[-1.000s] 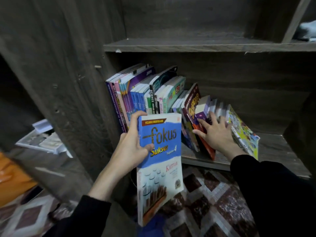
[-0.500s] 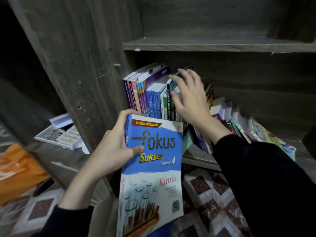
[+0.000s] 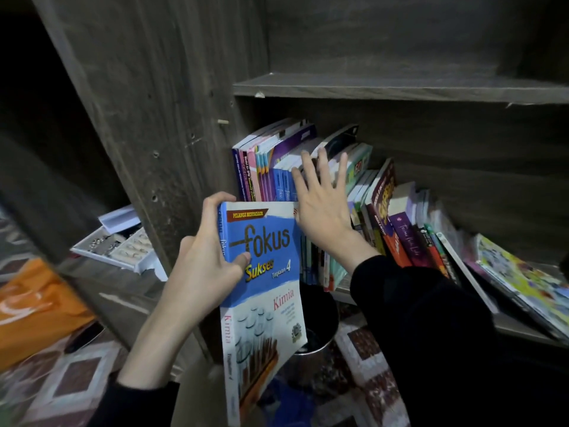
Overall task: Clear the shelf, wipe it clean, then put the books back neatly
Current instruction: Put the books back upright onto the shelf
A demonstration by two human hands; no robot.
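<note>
So the big dark wooden bookcase point(image 3: 160, 118) fills most of the view, and the shelf point(image 3: 517, 329) being worked on is the lower one. The row of books point(image 3: 268, 167) on it stands upright, packed against the left wall. Then it goes sloppy: the leaning books point(image 3: 409, 235) further right tip over more and more, and the last few at the right end lie nearly flat.

One is already out, a blue Fokus book point(image 3: 264, 272) (chemistry, going by the cover). It's held just in front of the shelf edge, above a metal pot point(image 3: 317, 340) on the tiled floor. The left hand point(image 3: 203, 272) grips it at the spine side, fingers curled round the top and back, thumb point(image 3: 241, 260) pinching the cover. The right hand point(image 3: 323, 208) is laid on the upright books, fingers point(image 3: 308, 171) spread wide and straight, tips up near the top edges, not gripping anything.

My read is that this is the clearing step, and early in it, since nearly everything's on the shelf and there's no wiping until it's bare. Next the right hand needs to hook over the tops of a few books and tip them out without the leaning lot sliding down. The left hand probably wants to stack them onto the one it's holding, or set that one down first. No cloth in view that I can spot.
</note>
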